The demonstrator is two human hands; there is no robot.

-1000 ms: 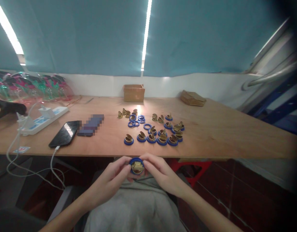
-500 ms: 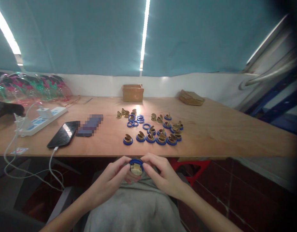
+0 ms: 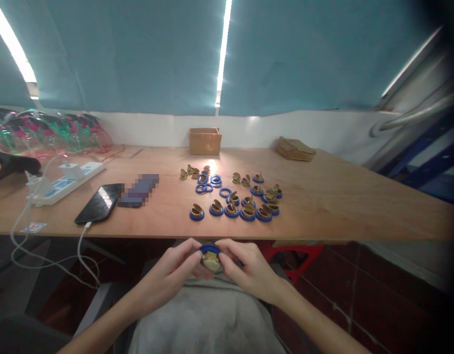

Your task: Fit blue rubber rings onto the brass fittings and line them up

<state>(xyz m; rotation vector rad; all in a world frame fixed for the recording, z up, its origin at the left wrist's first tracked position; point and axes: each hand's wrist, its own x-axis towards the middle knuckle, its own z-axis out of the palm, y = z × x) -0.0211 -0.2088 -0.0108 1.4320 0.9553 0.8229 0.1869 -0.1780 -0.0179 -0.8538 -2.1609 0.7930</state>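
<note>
A brass flip-lid fitting with a blue ring (image 3: pixel 211 260) is held in front of my lap, just below the table's front edge. My left hand (image 3: pixel 180 265) pinches its left side between thumb and fingers. On the opposite side, my right hand (image 3: pixel 239 265) grips the rim the same way. The round brass lid hangs towards me, under the blue ring. On the table ahead stand several similar brass fittings in blue rings (image 3: pixel 248 211), their lids tilted up. Behind them lie loose blue rings (image 3: pixel 225 192) and several brass fittings without rings (image 3: pixel 195 172).
A small cardboard box (image 3: pixel 205 142) stands at the table's back, with a flattened brown packet (image 3: pixel 295 149) to its right. Leftward lie a cabled phone (image 3: pixel 100 202), a blurred-out flat item (image 3: pixel 140 191), a power strip (image 3: pixel 70 184) and bagged bottles (image 3: pixel 45 135). A red stool (image 3: pixel 296 258) shows under the table.
Both hands keep their hold on the brass fitting, which has tilted slightly. The whole view has shifted a little; the things on the table lie as before.
</note>
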